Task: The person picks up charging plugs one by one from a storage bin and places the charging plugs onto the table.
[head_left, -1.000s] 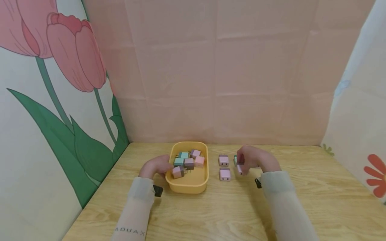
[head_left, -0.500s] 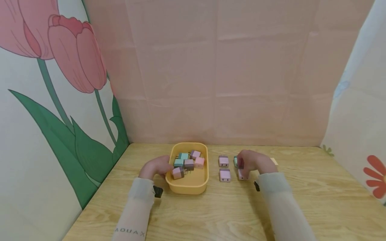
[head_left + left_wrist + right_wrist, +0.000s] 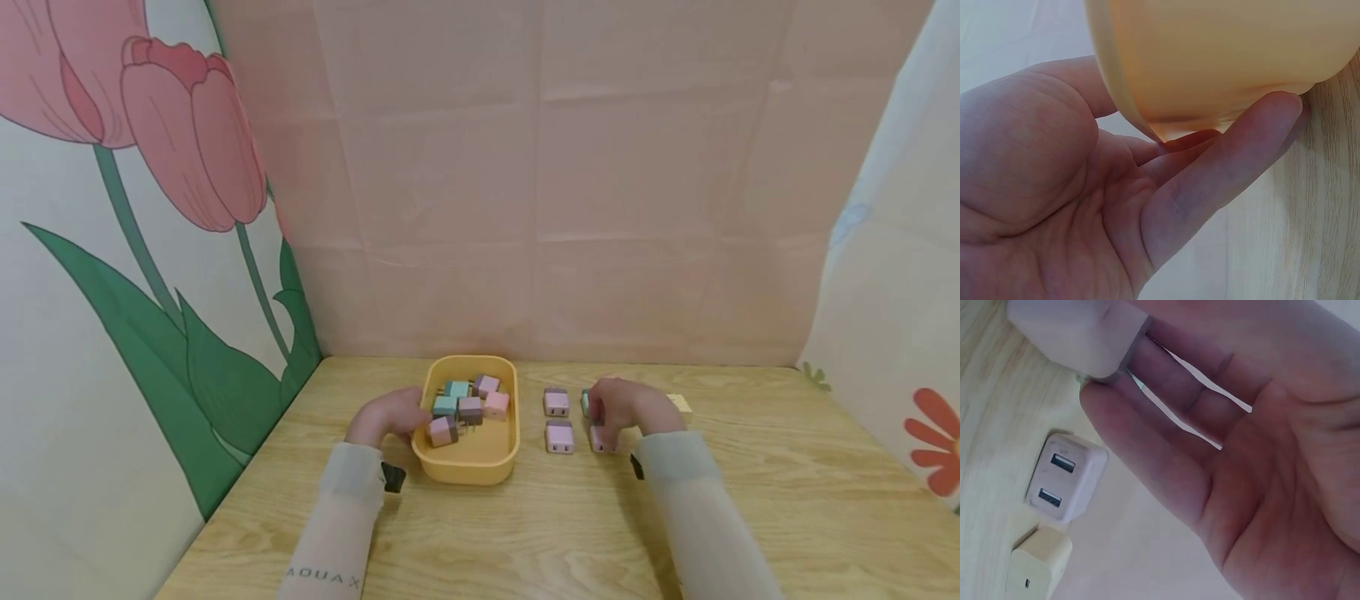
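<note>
My left hand point(image 3: 388, 412) grips the left rim of a yellow plastic tub point(image 3: 480, 473), seen close up as a yellow wall point(image 3: 1229, 56) in the left wrist view. Inside the tub lie several two-tone wall chargers, including a teal one point(image 3: 444, 406) and a pink one point(image 3: 496, 405). My right hand point(image 3: 624, 405) holds a lilac wall charger point(image 3: 602, 439) with its fingertips, low at the table; its pale body point(image 3: 1079, 334) shows at the top of the right wrist view. Two lilac chargers point(image 3: 556, 402) stand just left of that hand. A green charger point(image 3: 586, 403) is partly hidden behind its fingers.
A cream-yellow charger point(image 3: 680, 403) peeks out behind the right wrist. In the right wrist view, a pale two-port charger point(image 3: 1066, 478) and a cream one point(image 3: 1041, 562) sit beside the hand. The wooden table point(image 3: 510, 542) ends against a pink backdrop point(image 3: 600, 208).
My right hand has lowered slightly, and the lilac charger, tilted before, now sits level at the table. The cream-yellow charger has come into sight beyond the wrist. My left hand stays put.
</note>
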### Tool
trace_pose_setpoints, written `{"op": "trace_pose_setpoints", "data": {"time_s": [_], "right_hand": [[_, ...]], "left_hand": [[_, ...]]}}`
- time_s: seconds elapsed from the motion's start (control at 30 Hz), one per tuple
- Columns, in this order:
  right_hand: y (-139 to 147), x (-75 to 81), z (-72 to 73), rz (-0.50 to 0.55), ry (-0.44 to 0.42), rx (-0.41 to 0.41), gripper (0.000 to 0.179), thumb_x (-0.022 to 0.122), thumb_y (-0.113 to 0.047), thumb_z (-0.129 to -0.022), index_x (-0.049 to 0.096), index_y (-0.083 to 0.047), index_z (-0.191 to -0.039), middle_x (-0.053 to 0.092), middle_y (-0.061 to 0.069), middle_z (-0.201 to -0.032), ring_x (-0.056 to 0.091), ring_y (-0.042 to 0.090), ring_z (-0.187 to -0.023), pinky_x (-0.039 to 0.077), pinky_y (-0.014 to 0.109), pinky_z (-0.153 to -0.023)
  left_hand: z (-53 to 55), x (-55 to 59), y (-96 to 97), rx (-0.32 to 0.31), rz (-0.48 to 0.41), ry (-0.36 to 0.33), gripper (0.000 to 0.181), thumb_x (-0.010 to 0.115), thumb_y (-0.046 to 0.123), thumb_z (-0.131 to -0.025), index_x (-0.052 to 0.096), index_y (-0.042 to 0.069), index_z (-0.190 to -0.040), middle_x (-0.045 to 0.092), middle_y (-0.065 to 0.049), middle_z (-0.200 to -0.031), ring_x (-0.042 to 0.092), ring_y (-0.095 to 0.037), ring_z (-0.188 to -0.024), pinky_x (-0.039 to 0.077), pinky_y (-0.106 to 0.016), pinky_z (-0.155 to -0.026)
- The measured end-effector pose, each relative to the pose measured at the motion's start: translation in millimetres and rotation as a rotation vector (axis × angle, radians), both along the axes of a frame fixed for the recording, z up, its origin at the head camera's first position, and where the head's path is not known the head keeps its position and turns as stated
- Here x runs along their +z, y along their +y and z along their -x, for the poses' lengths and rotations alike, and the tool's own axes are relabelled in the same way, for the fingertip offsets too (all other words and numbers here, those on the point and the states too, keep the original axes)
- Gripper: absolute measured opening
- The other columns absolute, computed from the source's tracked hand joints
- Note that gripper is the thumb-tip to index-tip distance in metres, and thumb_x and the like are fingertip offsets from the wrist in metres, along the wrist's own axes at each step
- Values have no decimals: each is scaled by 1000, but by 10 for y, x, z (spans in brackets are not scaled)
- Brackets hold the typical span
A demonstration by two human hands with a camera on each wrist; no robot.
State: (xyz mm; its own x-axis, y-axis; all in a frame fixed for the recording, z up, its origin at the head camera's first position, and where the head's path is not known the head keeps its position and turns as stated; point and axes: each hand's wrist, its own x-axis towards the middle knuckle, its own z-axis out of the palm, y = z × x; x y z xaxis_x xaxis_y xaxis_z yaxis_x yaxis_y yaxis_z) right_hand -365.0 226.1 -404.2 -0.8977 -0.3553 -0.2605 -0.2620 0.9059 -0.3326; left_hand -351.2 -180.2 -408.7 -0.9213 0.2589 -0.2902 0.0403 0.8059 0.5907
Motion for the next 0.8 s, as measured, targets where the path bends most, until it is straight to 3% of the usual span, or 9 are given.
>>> {"op": "trace_pose_setpoints", "data": {"time_s": [0.3, 0.8], "right_hand": [[-3, 79, -20, -7, -31, 3, 44, 94, -6, -72, 74, -9, -111, 73, 6, -109, 65, 22, -100, 59, 47, -94], [-26, 104, -49, -10, -52, -17, 43, 90, -6, -74, 74, -10, -113, 72, 5, -110, 63, 23, -101, 58, 48, -94]], "left_hand": [[-14, 7, -3, -6, -38, -4, 31, 60, 11, -99, 62, -2, -127, 71, -14, -108, 72, -24, -86, 60, -34, -75], [-45, 43, 5, 6, -77, -38, 36, 60, 11, -99, 60, -2, -133, 71, -15, -112, 72, -24, -87, 63, -37, -78]]}}
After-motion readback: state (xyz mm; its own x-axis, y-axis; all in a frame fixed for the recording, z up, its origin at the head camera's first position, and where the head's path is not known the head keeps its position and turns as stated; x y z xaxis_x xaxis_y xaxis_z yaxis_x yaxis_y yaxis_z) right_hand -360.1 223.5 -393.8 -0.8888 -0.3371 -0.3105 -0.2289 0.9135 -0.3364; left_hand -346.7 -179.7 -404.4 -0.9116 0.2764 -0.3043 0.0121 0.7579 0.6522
